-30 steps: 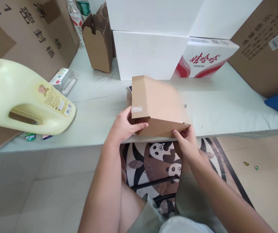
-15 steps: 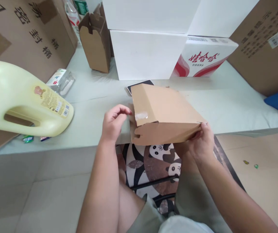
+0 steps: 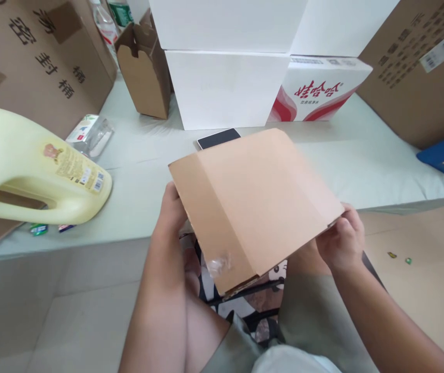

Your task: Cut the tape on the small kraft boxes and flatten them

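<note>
Nearest lie the person's grey-green shorts (image 3: pixel 315 311), with a panda-patterned mat (image 3: pixel 263 302) showing between the legs. Above them, tilted and reaching out past the table's front edge, is a brown cardboard box (image 3: pixel 253 202), its broad panel facing up and a strip of clear tape (image 3: pixel 219 264) on its near left flap. The box lies between the two hands. The right hand (image 3: pixel 342 241) grasps its right corner, thumb bent at the edge and fingers curled underneath, so nearly all of the box extends leftward from that grip. The left hand (image 3: pixel 171 207) is at the left edge, above the taped end; its fingers are hidden behind the board, and whether they clasp it cannot be told. Beyond is the table (image 3: pixel 136 191), spread with a pale green cloth. A pale yellow jug (image 3: pixel 31 150) is at the left, near a clear plastic container (image 3: pixel 92 135). Just past the box's far edge lies a flat dark-screened device (image 3: pixel 219 138), and behind it stand white boxes (image 3: pixel 225 88), a red-lettered white carton (image 3: pixel 317 93) to their right and a small brown carton (image 3: pixel 146 77) to their left.
</note>
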A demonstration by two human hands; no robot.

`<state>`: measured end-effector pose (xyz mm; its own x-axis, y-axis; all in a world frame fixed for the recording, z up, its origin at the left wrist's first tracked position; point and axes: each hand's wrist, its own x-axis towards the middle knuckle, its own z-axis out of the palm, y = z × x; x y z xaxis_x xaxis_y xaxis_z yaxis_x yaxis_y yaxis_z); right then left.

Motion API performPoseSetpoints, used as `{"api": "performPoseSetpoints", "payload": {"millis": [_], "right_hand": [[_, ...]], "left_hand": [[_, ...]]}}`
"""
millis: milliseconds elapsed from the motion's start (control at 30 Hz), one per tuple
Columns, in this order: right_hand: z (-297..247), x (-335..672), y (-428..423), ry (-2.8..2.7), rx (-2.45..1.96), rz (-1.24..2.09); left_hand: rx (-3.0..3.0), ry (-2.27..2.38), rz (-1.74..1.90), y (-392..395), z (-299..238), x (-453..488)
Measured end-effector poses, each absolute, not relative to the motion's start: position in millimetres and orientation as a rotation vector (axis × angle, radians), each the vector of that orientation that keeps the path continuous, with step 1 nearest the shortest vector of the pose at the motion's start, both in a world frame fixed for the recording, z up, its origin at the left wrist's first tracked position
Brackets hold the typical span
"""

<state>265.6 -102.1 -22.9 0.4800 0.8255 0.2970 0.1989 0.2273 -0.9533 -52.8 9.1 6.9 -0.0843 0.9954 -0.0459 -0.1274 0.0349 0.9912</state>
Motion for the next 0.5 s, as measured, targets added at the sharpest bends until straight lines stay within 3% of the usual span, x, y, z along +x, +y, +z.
{"api": "performPoseSetpoints", "payload": {"millis": [300, 500], "right_hand": [[-30.3, 270.2, -105.3, -0.852, -1.491, 0.445], [-39.8, 270.6, -120.2, -0.473, -1.329, 1.187]], "left_hand": [[0.741, 1.04, 1.405, 6.3, 0.3, -45.5], [0.661, 0.938, 1.263, 8.8, -4.9, -29.0]]}}
